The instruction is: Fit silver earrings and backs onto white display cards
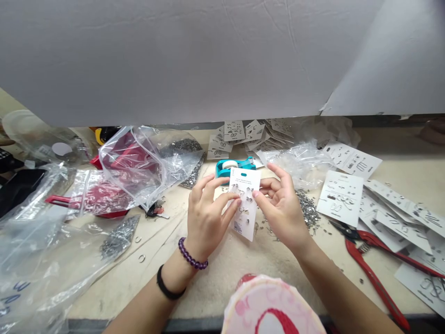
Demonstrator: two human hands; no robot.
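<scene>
Grip of the right hand (pixel 283 211) is pinching the white card (pixel 245 227) at its right edge, while the left hand (pixel 208 215) is holding thumb and index fingertips close together at the card's face; whether they are grasping a small piece cannot be told. Bearing small metal pieces, the card is tilting over the desk (pixel 139 292), near the teal tape dispenser (pixel 219 173), with loose metal bits (pixel 308 211) lying beyond the right hand and red-handled cutters (pixel 363 266) resting farther right.
</scene>
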